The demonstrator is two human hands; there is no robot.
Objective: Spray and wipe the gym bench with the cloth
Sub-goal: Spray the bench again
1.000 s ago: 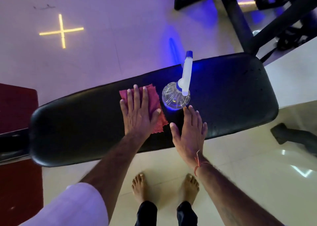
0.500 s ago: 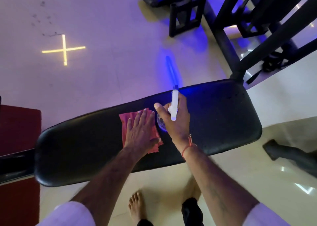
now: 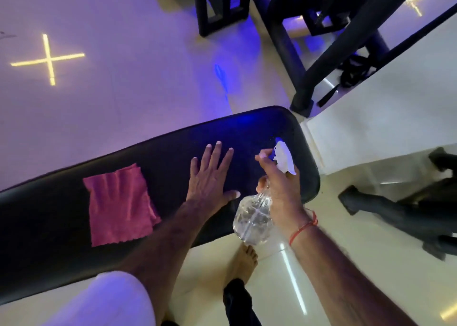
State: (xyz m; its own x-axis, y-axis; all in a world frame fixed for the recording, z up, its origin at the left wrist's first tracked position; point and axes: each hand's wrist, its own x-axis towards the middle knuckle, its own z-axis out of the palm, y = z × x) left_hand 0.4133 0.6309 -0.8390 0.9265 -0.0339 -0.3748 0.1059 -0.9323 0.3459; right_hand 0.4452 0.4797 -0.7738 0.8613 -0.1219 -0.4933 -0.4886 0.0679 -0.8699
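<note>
Head camera looks down at a black bench [image 3: 74, 216]. On it, the left hand [image 3: 210, 177] lies flat with its fingers spread wide, holding nothing. Close by, the right hand [image 3: 279, 189] grips a clear spray bottle [image 3: 252, 220] above the bench's right end. A pink cloth [image 3: 118, 204] lies flat on the bench, left of both hands.

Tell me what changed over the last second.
The right hand took hold of the spray bottle and lifted it off the bench. The left hand let go of the cloth and moved right onto bare padding. The cloth stayed flat on the bench.
</note>
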